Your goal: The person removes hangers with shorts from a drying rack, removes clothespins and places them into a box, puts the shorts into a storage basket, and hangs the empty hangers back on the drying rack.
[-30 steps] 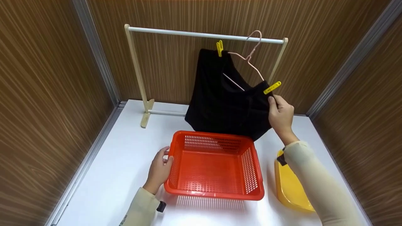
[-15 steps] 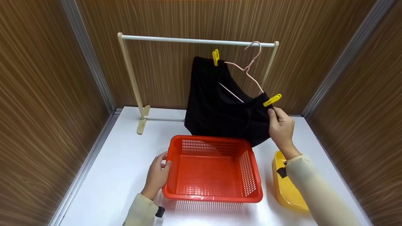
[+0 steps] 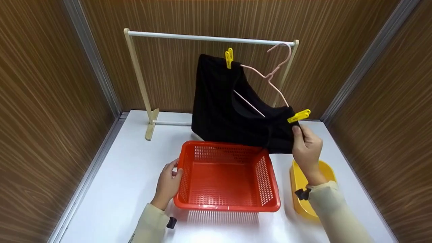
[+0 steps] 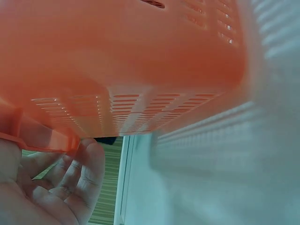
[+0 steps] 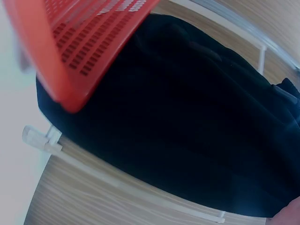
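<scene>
A black garment (image 3: 216,98) hangs tilted on a pink hanger (image 3: 270,77), its right side lower. One yellow clothespin (image 3: 229,59) sits on the upper left of the garment and another yellow clothespin (image 3: 299,116) on its right. My right hand (image 3: 307,148) pinches the garment's edge just below that second pin. The hanger's hook appears in front of the rack's rail. My left hand (image 3: 167,184) grips the left rim of a red basket (image 3: 226,208); in the left wrist view, fingers (image 4: 91,173) curl under the rim. The garment's lower edge is partly hidden behind the basket.
A wooden rack with a white rail (image 3: 189,37) stands at the back of the white table (image 3: 111,182). A yellow bin (image 3: 297,199) lies at the right, partly under my right forearm. Wood-patterned walls (image 3: 44,84) enclose the back and sides.
My right hand has drawn the garment and hanger lower and nearer; the hook, earlier over the rail, now appears in front of it. My left hand stays on the basket rim.
</scene>
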The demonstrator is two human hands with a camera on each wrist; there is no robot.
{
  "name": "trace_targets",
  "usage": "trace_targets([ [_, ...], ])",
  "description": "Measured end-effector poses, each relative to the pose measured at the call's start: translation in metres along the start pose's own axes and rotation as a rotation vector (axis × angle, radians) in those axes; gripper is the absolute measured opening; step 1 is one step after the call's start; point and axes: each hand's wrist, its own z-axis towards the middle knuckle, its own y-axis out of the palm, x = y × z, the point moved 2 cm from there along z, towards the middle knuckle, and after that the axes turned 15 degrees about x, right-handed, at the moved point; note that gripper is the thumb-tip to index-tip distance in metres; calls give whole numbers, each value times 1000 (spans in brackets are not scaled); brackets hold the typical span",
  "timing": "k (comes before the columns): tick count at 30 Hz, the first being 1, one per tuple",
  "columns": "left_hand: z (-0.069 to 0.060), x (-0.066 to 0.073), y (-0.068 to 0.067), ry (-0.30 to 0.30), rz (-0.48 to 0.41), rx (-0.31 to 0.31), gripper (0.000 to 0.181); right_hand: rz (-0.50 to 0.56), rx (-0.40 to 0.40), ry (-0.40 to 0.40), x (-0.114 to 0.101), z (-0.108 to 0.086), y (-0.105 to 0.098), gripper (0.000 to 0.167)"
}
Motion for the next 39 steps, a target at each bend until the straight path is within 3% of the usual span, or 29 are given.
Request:
trace_targets([
  [12, 7, 3, 8, 16, 13, -5, 48, 30, 23, -53, -22, -30, -36, 10],
  [20, 5, -2, 7, -46, -40, -37, 54, 64, 149, -198, -47, -56, -51, 48],
  [28, 13, -2, 8, -38, -64, -58, 52, 94, 188, -140, -55, -97, -61, 43],
  [33, 13, -2, 8, -46, -39, -73, 49, 136, 172, -108, -59, -122, -68, 45],
  [39, 15, -1, 10, -12, -9, -72, 48, 133, 172, -103, -69, -144, -81, 49],
])
